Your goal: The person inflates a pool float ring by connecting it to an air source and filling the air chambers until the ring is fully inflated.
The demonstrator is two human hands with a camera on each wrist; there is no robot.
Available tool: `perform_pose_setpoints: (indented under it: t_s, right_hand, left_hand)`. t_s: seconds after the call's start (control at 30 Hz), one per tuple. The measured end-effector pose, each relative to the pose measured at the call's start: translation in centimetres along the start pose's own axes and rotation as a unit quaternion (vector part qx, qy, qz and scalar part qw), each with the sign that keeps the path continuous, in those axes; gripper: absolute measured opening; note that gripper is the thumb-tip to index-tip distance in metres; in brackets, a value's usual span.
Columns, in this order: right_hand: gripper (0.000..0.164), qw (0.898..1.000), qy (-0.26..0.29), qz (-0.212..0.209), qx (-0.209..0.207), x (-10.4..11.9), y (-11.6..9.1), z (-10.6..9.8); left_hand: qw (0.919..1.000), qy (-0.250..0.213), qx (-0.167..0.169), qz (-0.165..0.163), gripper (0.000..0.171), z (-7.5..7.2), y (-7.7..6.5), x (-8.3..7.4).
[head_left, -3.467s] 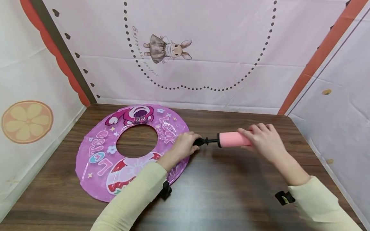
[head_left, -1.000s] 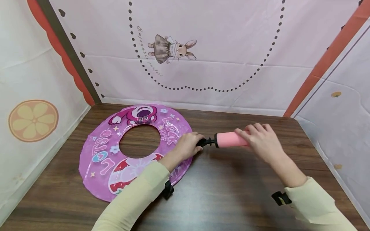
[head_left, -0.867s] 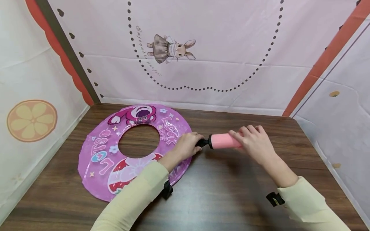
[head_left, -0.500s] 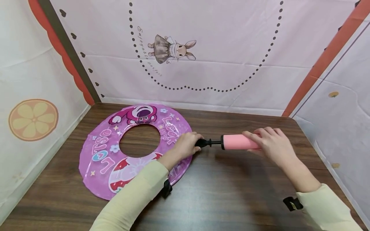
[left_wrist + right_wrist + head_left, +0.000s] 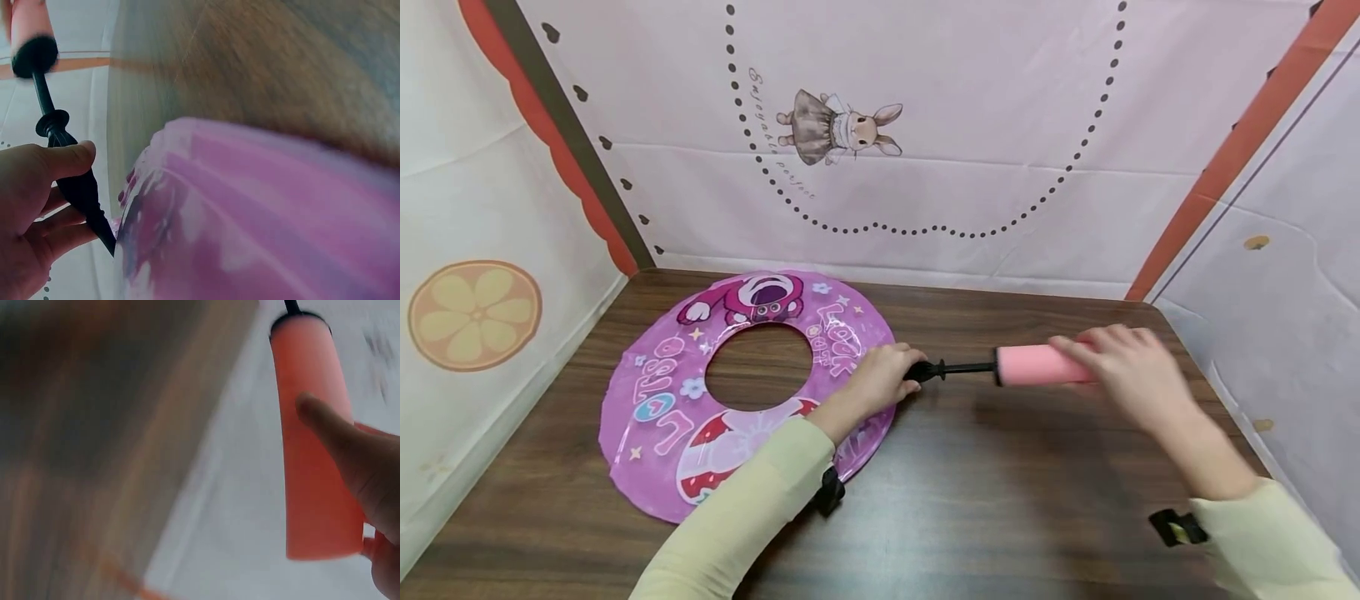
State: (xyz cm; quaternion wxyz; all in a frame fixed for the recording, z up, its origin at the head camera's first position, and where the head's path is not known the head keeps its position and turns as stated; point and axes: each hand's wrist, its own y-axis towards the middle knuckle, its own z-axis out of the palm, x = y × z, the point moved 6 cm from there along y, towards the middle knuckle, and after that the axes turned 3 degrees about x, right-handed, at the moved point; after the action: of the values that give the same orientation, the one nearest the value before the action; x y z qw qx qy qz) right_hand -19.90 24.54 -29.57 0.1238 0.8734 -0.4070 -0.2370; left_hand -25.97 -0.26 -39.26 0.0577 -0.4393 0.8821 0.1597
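A pink hand pump (image 5: 1037, 365) with a black rod and nozzle lies level between my two hands above the table. My left hand (image 5: 880, 377) pinches the black nozzle end (image 5: 78, 181), its tip against the purple swim ring (image 5: 647, 392). The ring lies fairly flat, printed with a bear, lettering and flowers. Around the pink barrel (image 5: 312, 444) my right hand (image 5: 1135, 379) is wrapped, thumb along its side. A length of black rod (image 5: 967, 367) shows between barrel and nozzle. The ring's valve is hidden behind my left hand.
The brown wooden table (image 5: 970, 517) is bounded by a printed cloth backdrop (image 5: 1000, 108) at the back and cloth sides left and right. Black wrist cameras sit on both sleeves, the right one (image 5: 1178, 527) over the table.
My right hand slid the barrel in toward the nozzle, then drew it back out to the right, so more rod shows now. The left hand and the ring stay in place.
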Motion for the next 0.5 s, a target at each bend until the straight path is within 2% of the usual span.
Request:
perform_pose_setpoints:
  t_s: [0.1, 0.23, 0.37, 0.5]
  right_hand:
    - [0.060, 0.999, -0.020, -0.023, -0.010, 2.6, 1.8, 1.7]
    - [0.061, 0.999, -0.036, -0.023, -0.019, 4.5, 3.1, 2.9]
    - [0.060, 0.999, -0.041, -0.023, -0.018, 5.3, 3.6, 3.4]
    - [0.061, 0.999, -0.028, -0.020, -0.013, 4.7, 3.2, 3.3]
  left_hand:
    - [0.9999, 0.014, -0.002, 0.008, 0.041, 0.0, 0.0, -0.1]
    - [0.9997, 0.022, -0.005, 0.009, 0.040, 0.0, 0.0, -0.1]
    - [0.9998, 0.017, -0.007, 0.008, 0.039, 0.2, 0.2, -0.1]
    - [1.0000, 0.009, 0.000, -0.003, 0.037, 0.3, 0.2, 0.1]
